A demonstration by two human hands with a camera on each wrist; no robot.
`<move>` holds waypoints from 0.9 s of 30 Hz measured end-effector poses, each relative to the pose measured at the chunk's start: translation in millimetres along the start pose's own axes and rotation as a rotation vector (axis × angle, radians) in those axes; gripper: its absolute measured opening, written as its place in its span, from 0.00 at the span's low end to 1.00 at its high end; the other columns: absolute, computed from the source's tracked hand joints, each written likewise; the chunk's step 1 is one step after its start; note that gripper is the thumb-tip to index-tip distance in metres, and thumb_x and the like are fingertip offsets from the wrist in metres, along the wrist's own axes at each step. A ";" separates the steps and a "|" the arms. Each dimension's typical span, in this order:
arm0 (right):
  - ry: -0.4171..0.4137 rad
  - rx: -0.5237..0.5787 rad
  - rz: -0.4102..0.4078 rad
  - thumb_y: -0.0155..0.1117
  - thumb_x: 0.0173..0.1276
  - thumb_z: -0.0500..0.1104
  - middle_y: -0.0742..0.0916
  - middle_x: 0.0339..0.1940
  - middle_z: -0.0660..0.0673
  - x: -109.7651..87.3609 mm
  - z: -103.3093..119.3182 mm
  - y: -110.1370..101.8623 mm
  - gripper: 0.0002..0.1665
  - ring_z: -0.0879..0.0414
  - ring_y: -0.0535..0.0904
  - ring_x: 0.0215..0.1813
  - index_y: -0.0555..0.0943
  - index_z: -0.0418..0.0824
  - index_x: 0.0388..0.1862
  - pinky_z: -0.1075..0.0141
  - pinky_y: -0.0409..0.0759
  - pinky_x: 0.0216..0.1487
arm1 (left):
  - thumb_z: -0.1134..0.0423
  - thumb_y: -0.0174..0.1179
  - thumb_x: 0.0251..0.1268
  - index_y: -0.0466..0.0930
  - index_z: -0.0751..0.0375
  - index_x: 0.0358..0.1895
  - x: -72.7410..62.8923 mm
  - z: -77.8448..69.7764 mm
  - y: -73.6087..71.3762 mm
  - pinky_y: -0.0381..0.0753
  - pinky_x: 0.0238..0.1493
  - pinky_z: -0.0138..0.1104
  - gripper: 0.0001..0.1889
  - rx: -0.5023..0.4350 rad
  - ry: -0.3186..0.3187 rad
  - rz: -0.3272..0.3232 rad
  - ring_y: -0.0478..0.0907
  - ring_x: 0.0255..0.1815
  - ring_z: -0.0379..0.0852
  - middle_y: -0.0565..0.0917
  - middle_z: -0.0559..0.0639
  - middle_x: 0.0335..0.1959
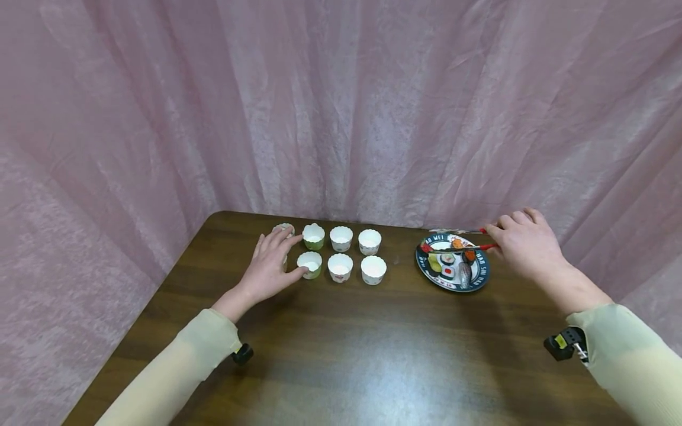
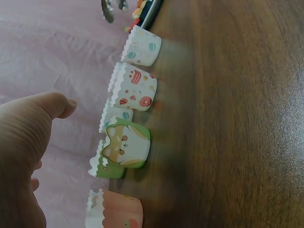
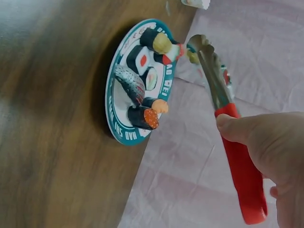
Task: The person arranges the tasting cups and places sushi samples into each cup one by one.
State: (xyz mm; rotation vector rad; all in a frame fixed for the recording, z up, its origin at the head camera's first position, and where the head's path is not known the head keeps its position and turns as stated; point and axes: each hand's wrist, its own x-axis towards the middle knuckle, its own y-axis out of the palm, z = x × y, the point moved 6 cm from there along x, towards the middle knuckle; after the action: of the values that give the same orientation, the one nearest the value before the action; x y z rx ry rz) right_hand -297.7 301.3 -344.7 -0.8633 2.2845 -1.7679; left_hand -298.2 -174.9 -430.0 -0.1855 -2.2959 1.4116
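Note:
My left hand point(image 1: 269, 266), fingers spread, hovers over the left end of two rows of paper baking cups. Its thumb is near a green cup with a dog face point(image 2: 128, 145) but apart from it in the left wrist view. An orange cup point(image 2: 123, 213) and a cup behind it are partly hidden by this hand in the head view. My right hand point(image 1: 527, 242) grips red-handled metal tongs point(image 3: 240, 166), their arms spread apart above a round plate point(image 1: 482, 278). Toy-like sushi pieces, among them a black roll with orange topping point(image 3: 142, 117) and a silvery fish piece point(image 3: 129, 81), lie on it.
White cups with printed sweets point(image 2: 137, 88) and a white cup point(image 1: 373, 270) at the right end of the front row stand left of the plate. A brown wooden table point(image 1: 346, 349) carries everything. A pink curtain point(image 1: 341, 118) hangs along its back edge.

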 end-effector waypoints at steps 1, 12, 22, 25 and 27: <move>0.010 0.002 0.024 0.82 0.56 0.48 0.84 0.40 0.39 0.9 -0.9 0.8 0.28 0.35 0.78 0.51 0.86 0.37 0.54 0.33 0.63 0.65 | 0.45 0.70 0.62 0.69 0.58 0.74 0.4 1.1 0.9 0.41 0.75 0.65 0.40 0.000 -0.003 0.001 0.48 0.81 0.62 0.60 0.61 0.79; 0.021 0.023 0.235 0.73 0.62 0.52 0.85 0.34 0.43 35.7 0.2 -2.7 0.14 0.39 0.79 0.47 0.87 0.43 0.37 0.38 0.70 0.53 | 0.45 0.68 0.65 0.67 0.57 0.76 13.0 13.1 5.7 0.36 0.76 0.64 0.40 -0.043 -0.083 0.044 0.45 0.82 0.62 0.58 0.63 0.80; 0.066 0.060 0.376 0.69 0.61 0.49 0.86 0.34 0.46 63.8 14.2 -1.4 0.09 0.43 0.78 0.43 0.85 0.46 0.27 0.45 0.69 0.49 | 0.42 0.65 0.67 0.65 0.57 0.77 31.0 24.2 9.7 0.31 0.76 0.62 0.40 -0.040 -0.172 0.100 0.41 0.82 0.63 0.55 0.62 0.81; 0.086 0.068 0.417 0.70 0.61 0.49 0.86 0.34 0.47 67.1 14.8 1.5 0.09 0.44 0.78 0.43 0.87 0.44 0.32 0.45 0.68 0.49 | 0.42 0.65 0.67 0.65 0.57 0.77 35.4 25.0 9.0 0.31 0.76 0.63 0.41 -0.026 -0.183 0.115 0.41 0.82 0.64 0.54 0.63 0.81; 0.087 0.069 0.427 0.69 0.61 0.48 0.86 0.34 0.47 68.2 14.6 2.9 0.09 0.44 0.78 0.42 0.87 0.44 0.32 0.46 0.68 0.48 | 0.42 0.65 0.67 0.65 0.58 0.77 38.8 26.2 8.9 0.31 0.76 0.63 0.41 -0.019 -0.189 0.122 0.41 0.82 0.65 0.54 0.64 0.81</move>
State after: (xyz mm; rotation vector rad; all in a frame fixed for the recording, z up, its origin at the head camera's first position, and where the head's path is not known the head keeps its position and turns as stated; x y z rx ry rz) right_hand -348.9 254.8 -335.6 -0.2606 2.2285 -1.6999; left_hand -345.3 -179.1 -436.5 -0.2098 -2.4890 1.5260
